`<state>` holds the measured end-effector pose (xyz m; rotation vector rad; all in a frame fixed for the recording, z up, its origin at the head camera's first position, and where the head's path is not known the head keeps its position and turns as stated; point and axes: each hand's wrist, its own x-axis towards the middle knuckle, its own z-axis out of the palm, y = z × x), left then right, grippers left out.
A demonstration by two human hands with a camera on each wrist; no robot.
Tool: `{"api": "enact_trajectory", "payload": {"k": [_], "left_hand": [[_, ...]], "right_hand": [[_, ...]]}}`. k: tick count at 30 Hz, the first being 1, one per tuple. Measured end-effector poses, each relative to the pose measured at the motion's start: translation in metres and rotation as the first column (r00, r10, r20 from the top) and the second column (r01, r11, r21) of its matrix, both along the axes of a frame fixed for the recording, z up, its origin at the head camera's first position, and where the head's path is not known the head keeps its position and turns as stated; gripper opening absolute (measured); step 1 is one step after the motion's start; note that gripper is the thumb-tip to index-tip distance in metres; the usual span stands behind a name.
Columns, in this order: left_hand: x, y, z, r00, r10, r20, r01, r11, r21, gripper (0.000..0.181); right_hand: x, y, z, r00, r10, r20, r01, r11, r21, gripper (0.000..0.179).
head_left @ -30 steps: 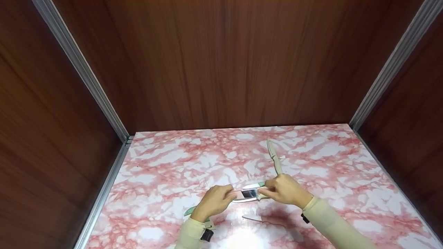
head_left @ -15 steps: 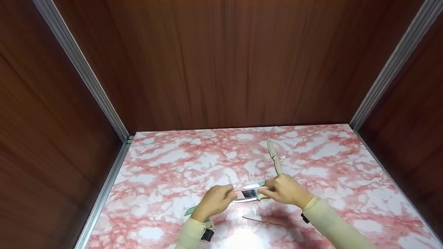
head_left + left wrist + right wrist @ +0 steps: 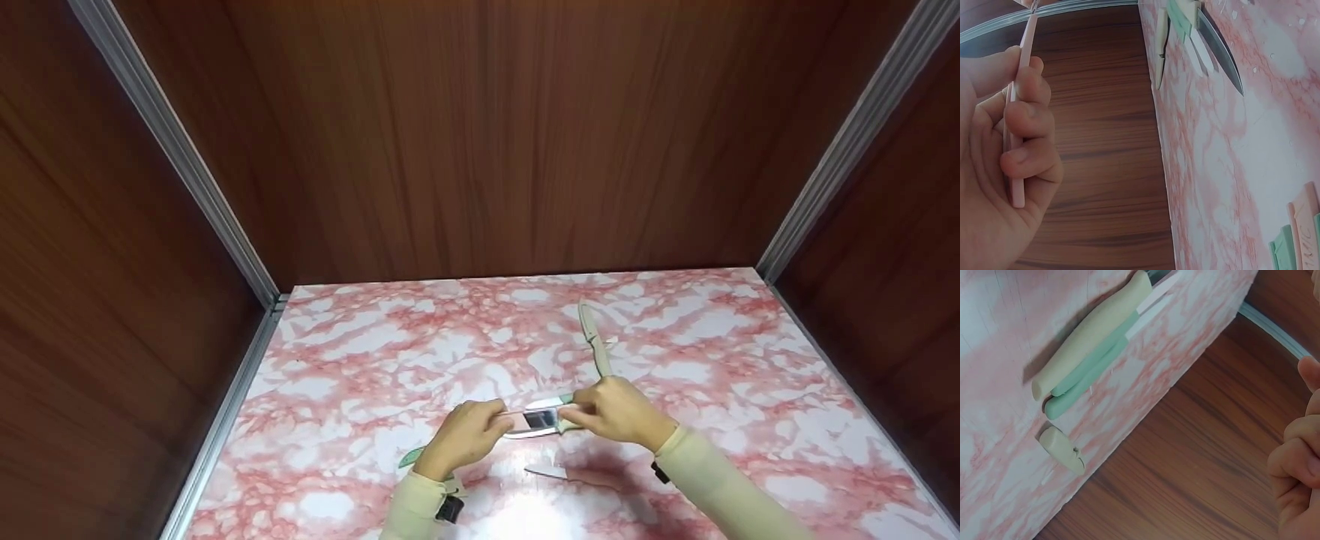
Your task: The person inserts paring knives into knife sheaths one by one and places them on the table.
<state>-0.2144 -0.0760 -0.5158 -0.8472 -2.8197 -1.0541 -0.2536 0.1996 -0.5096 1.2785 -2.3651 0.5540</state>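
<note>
In the head view my left hand (image 3: 463, 436) grips a flat pink knife sheath (image 3: 516, 423); the left wrist view shows the sheath (image 3: 1018, 152) edge-on, with fingers curled round it. Out of its right end comes the wide shiny blade of a knife (image 3: 540, 419). My right hand (image 3: 619, 411) pinches that knife at the other end, and its handle is mostly hidden by the fingers. The right wrist view has only the curled fingers of the right hand (image 3: 1300, 461) at its edge. Both hands are raised over the table.
Beyond the right hand lies a beige knife (image 3: 589, 324). Below the hands are a green-handled knife (image 3: 565, 400), a large beige-handled knife (image 3: 1095, 332) and a pink-handled knife (image 3: 589, 478). Green (image 3: 1283, 247) and pink lettered sheaths (image 3: 1306, 225) lie near the left wrist. Wood panels surround the table.
</note>
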Motion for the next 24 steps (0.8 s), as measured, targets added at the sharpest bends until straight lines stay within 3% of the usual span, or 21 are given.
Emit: {"api": "enact_trajectory", "payload": {"k": [16, 24], "left_hand": [[0.0006, -0.0002, -0.0006, 1.0, -0.013, 0.005, 0.012, 1.0, 0.007, 0.026], [0.0014, 0.0053, -0.0009, 1.0, -0.014, -0.009, 0.014, 1.0, 0.009, 0.023]], "right_hand": [[0.0017, -0.003, 0.0025, 1.0, -0.004, -0.022, 0.004, 1.0, 0.002, 0.043], [0.0035, -0.0072, 0.0034, 1.0, 0.009, 0.02, -0.009, 1.0, 0.013, 0.044]]}}
